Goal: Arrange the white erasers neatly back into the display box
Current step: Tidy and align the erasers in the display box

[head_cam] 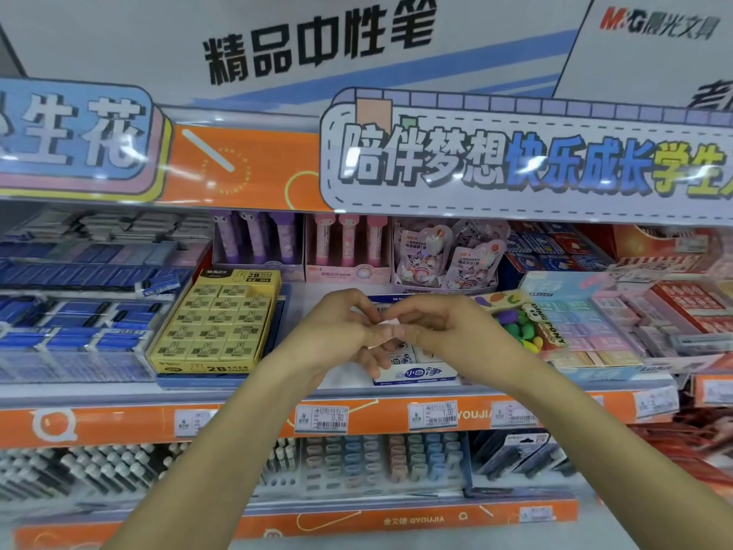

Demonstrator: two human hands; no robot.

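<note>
Location: a person is standing at a stationery shelf (119,394), both hands raised over the white display box (414,373)
Left hand (341,331): curling inward, fingers bent; its fingertips are meeting those of the other hand over the box
Right hand (432,323): curling likewise, thumb and forefinger pinching toward the middle
Grip: both hands appear to be pinching one small white eraser (386,322) between them; how firmly, cannot tell, since fingers are covering most of it
Erasers in box: a few white ones (396,357) are showing just under the hands; their order is hidden
Key relation: the box is lying directly below and slightly nearer the viewer than the pinch, so the coming move is judged a short lowering
Eraser axis: cannot tell
Nearer hand: neither clearly; both are sitting equally close above the box
Neighbours: a yellow eraser box (216,323) to the left, a tray of coloured erasers (519,331) to the right
</note>
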